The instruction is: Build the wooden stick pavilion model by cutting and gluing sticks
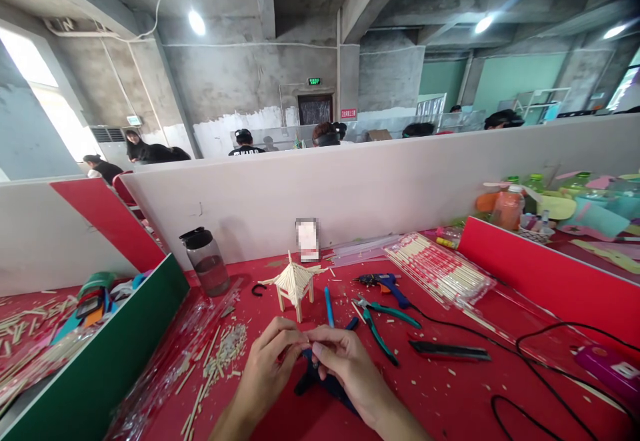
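My left hand (277, 354) and my right hand (345, 361) meet above the red table, fingertips pinched together. Whatever sits between the fingers is too small and covered to make out. Directly beneath them lies a dark blue and black object (320, 384), largely hidden by the hands. Just beyond stands a small pavilion model (295, 284) of pale wooden sticks, with a pointed roof and legs. A blue pen-like stick (329, 306) lies between the model and my right hand. Green-handled cutting pliers (377, 324) rest open to the right.
A blue glue gun (385, 285) trails a black cord (465, 331). Bundled sticks (440, 269) lie behind a black utility knife (450, 351). Left are a water bottle (206, 264), stick scraps (227, 347) and plastic wrap (165, 361). A white partition (350, 187) stands behind; people sit beyond it.
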Action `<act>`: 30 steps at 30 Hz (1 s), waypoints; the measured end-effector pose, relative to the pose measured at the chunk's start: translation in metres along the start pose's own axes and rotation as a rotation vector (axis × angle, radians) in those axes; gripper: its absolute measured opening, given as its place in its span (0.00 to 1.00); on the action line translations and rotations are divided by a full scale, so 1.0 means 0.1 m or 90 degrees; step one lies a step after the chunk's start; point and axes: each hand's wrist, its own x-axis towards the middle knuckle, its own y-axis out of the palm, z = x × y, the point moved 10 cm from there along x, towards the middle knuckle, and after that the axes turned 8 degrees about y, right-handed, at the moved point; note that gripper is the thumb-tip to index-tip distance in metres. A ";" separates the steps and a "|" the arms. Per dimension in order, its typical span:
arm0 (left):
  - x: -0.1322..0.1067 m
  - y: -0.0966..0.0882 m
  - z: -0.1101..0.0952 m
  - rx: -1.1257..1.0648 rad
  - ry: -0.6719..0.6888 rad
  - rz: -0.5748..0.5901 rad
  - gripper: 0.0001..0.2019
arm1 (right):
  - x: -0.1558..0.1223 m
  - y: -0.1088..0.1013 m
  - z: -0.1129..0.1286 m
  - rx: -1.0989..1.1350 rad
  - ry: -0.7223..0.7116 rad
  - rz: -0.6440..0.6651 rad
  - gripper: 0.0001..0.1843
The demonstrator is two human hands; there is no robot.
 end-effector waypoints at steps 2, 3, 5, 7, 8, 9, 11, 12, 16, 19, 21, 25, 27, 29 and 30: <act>0.02 -0.01 -0.01 -0.009 -0.006 -0.005 0.09 | -0.01 -0.01 0.03 -0.014 -0.003 -0.014 0.20; 0.02 -0.02 -0.02 -0.012 -0.008 -0.008 0.09 | -0.01 -0.02 0.04 -0.029 -0.007 -0.024 0.20; 0.04 -0.02 -0.02 -0.019 -0.012 -0.008 0.09 | -0.01 -0.04 0.08 -0.066 -0.021 -0.046 0.21; 0.05 -0.01 -0.01 -0.024 -0.018 -0.006 0.09 | -0.01 -0.06 0.10 -0.102 -0.035 -0.059 0.22; 0.05 0.00 0.00 -0.028 -0.021 -0.005 0.09 | -0.01 -0.06 0.10 -0.115 -0.039 -0.062 0.23; 0.05 0.00 0.00 -0.032 -0.024 -0.004 0.08 | -0.01 -0.07 0.09 -0.124 -0.041 -0.061 0.23; 0.04 0.01 0.02 -0.040 -0.031 -0.002 0.08 | 0.00 -0.06 0.08 -0.132 -0.041 -0.055 0.24; 0.03 0.01 0.03 -0.044 -0.035 -0.001 0.07 | 0.00 -0.06 0.07 -0.131 -0.039 -0.050 0.24; 0.01 0.03 0.06 -0.055 -0.047 0.010 0.05 | 0.01 -0.05 0.05 -0.121 -0.033 -0.033 0.25; 0.02 0.05 0.08 -0.049 -0.062 0.020 0.05 | 0.00 -0.03 0.03 -0.126 -0.027 -0.024 0.25; 0.01 0.05 0.10 -0.039 -0.070 0.021 0.05 | 0.00 -0.03 0.04 -0.129 -0.025 -0.024 0.25; -0.01 0.05 0.11 -0.017 -0.065 0.026 0.05 | -0.02 -0.04 0.05 -0.140 -0.032 -0.033 0.23; -0.02 0.06 0.10 -0.004 -0.058 0.035 0.06 | -0.03 -0.05 0.05 -0.158 -0.042 -0.044 0.22; -0.02 0.06 0.09 0.008 -0.051 0.046 0.06 | -0.04 -0.05 0.06 -0.175 -0.055 -0.050 0.21; -0.01 0.07 0.08 0.012 -0.046 0.055 0.06 | -0.04 -0.04 0.06 -0.179 -0.064 -0.048 0.21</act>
